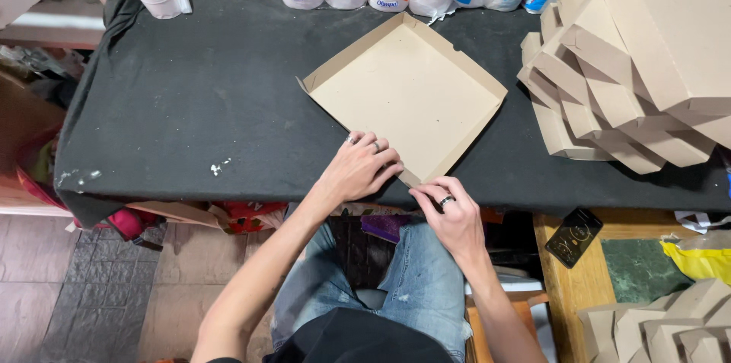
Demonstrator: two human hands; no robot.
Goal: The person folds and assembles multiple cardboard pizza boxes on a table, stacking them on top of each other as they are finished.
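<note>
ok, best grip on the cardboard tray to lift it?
Probably the far-right wall of the tray, pinched from the right: its rim stands up and is free. Both hands, left and right, crowd the near corner.

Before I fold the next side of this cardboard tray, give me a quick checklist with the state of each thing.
1. Both hands at the near corner: left hand and right hand touch it, ok.
2. Cardboard tray flat on the black table: ok.
3. Other walls raised: ok.
4. Near corner locked: cannot tell, hidden by fingers.
5. Room beside the stack of folded boxes: ok.
</note>
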